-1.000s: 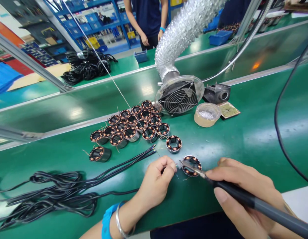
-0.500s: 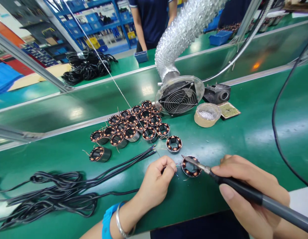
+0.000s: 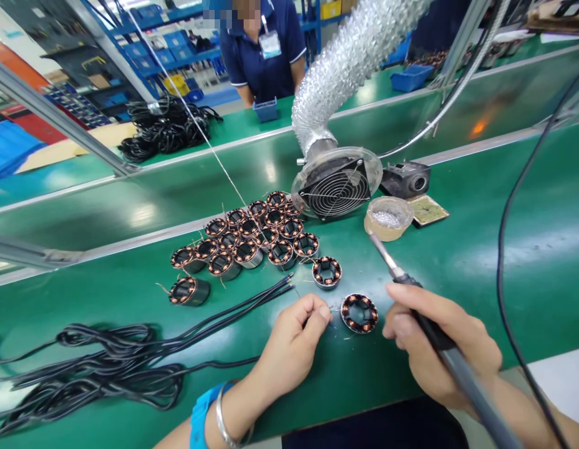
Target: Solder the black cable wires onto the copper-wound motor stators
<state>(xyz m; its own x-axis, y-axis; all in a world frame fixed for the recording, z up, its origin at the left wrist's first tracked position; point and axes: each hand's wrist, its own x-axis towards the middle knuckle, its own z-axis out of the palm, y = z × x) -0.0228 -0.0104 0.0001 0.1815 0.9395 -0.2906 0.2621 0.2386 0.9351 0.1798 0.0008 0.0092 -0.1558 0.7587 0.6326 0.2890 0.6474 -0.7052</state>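
Note:
My left hand (image 3: pixel 301 340) pinches the end of a black cable (image 3: pixel 221 363), with thin wires showing past the fingertips beside a ring-shaped copper-wound coil (image 3: pixel 359 313). My right hand (image 3: pixel 442 337) is closed around the dark handle of a soldering iron (image 3: pixel 387 257). The iron's tip points up and left, close to the front rim of a round tan container (image 3: pixel 388 218) with silvery material inside. Another coil (image 3: pixel 327 272) sits just behind the one near my left fingers, and several more stand grouped to the left.
Bundled black cables (image 3: pixel 125 368) lie at the left. A fan hood (image 3: pixel 337 190) on a silver duct hangs behind the coils. Right of it are a black holder (image 3: pixel 406 178) and a square pad (image 3: pixel 428 210). Across the bench stands a person (image 3: pixel 266 68) near a blue bin (image 3: pixel 265 110).
My right hand has swung the iron's tip from the near coil up and right to the tan container. The person opposite has leaned further into view. My left hand has stayed nearly still.

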